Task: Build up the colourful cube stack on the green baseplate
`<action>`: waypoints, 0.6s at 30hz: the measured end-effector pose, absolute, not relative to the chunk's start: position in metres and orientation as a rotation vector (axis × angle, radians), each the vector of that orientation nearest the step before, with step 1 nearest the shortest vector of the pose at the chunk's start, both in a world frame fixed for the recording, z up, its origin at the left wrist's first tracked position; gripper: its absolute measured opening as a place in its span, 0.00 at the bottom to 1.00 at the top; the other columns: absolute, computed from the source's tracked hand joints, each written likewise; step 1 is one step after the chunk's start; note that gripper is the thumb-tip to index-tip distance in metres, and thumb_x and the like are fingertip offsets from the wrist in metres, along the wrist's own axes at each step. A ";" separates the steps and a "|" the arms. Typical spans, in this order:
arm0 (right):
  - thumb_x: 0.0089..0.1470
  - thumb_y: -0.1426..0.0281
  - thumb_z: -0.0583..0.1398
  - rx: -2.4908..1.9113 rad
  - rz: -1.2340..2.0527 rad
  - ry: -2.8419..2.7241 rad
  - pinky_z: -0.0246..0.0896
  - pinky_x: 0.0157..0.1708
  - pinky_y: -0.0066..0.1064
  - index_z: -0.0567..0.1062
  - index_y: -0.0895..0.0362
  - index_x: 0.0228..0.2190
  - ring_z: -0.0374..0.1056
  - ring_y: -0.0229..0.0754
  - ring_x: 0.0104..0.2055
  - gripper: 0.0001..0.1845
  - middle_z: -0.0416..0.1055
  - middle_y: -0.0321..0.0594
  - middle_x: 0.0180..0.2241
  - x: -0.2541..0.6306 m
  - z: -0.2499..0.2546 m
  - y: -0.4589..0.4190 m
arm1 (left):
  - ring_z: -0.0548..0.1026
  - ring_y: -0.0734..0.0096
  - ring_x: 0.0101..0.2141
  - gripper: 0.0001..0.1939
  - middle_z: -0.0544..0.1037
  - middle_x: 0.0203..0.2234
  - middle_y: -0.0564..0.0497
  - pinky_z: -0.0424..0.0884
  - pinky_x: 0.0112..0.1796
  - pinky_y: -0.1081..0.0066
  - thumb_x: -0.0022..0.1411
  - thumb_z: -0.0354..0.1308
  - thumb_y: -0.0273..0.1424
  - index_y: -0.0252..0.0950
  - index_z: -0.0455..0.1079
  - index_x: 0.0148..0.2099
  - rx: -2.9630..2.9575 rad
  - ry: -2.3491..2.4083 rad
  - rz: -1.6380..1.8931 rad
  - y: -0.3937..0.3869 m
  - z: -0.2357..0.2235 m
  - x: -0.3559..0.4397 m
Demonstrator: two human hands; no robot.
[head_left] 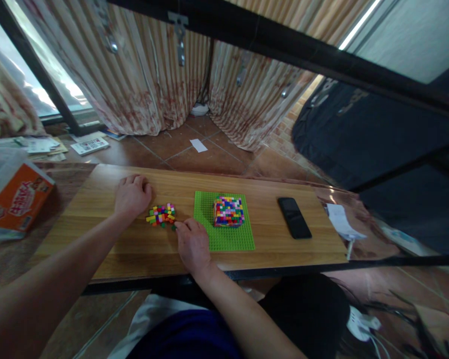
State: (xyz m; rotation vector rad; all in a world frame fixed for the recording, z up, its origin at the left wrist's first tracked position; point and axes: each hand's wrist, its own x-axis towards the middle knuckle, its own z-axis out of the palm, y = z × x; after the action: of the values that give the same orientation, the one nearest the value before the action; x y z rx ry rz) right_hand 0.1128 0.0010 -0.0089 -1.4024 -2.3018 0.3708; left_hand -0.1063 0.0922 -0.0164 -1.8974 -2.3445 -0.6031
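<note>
Loose small toy bricks [160, 214] in many colours lie in a flat pile on the wooden board. My left hand [132, 195] rests on the board just left of and behind this pile, its fingers loosely curled, with nothing visible in them. At the pile's near right edge, the fingertips of my right hand [193, 245] are pinched at a small dark green brick [174, 227]. A green studded baseplate [204, 238] lies to the right, partly behind that hand. On it stands a multicoloured block built of bricks [229, 211]. The undersides of both hands are hidden.
A black phone [295, 218] lies on the right of the wooden board [262, 259]. An orange-labelled plastic box [20, 199] stands at the left, and white paper [343, 222] lies at the far right. Striped curtains [153, 75] hang behind a dark metal bar [265, 37].
</note>
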 end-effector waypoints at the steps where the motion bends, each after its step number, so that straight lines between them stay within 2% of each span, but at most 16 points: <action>1: 0.64 0.72 0.54 -1.399 0.409 -2.259 0.62 0.40 0.31 0.76 0.53 0.44 0.68 0.41 0.40 0.12 0.71 0.40 0.37 0.115 -0.007 0.000 | 0.67 0.50 0.53 0.21 0.72 0.50 0.38 0.60 0.55 0.55 0.64 0.42 0.38 0.34 0.69 0.49 -1.890 -2.351 -0.598 0.092 -0.017 -0.106; 9: 0.57 0.74 0.60 -1.279 0.840 -1.689 0.67 0.35 0.27 0.78 0.54 0.32 0.71 0.38 0.35 0.07 0.73 0.37 0.31 0.147 0.007 -0.022 | 0.67 0.49 0.53 0.20 0.73 0.50 0.39 0.61 0.55 0.55 0.64 0.43 0.37 0.35 0.70 0.49 -1.883 -2.351 -0.585 0.092 -0.015 -0.105; 15: 0.55 0.71 0.61 -1.320 0.907 -1.355 0.70 0.36 0.31 0.81 0.53 0.32 0.72 0.40 0.38 0.07 0.73 0.40 0.36 0.186 0.006 -0.027 | 0.66 0.50 0.52 0.19 0.72 0.51 0.37 0.60 0.56 0.56 0.64 0.44 0.35 0.30 0.69 0.49 -1.905 -2.376 -0.561 0.090 -0.007 -0.101; 18: 0.55 0.70 0.60 -1.312 0.877 -1.296 0.71 0.36 0.33 0.81 0.54 0.33 0.72 0.41 0.38 0.08 0.73 0.42 0.37 0.206 0.005 -0.022 | 0.65 0.51 0.52 0.18 0.72 0.52 0.38 0.60 0.55 0.55 0.63 0.45 0.35 0.31 0.69 0.49 -1.896 -2.387 -0.560 0.091 -0.009 -0.103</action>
State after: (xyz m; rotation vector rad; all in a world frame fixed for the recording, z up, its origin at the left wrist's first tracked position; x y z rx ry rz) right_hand 0.2060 -0.0225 0.0053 -1.3125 -1.2961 0.8771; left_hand -0.1031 0.0911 -0.0092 -1.8961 -2.3872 -0.5605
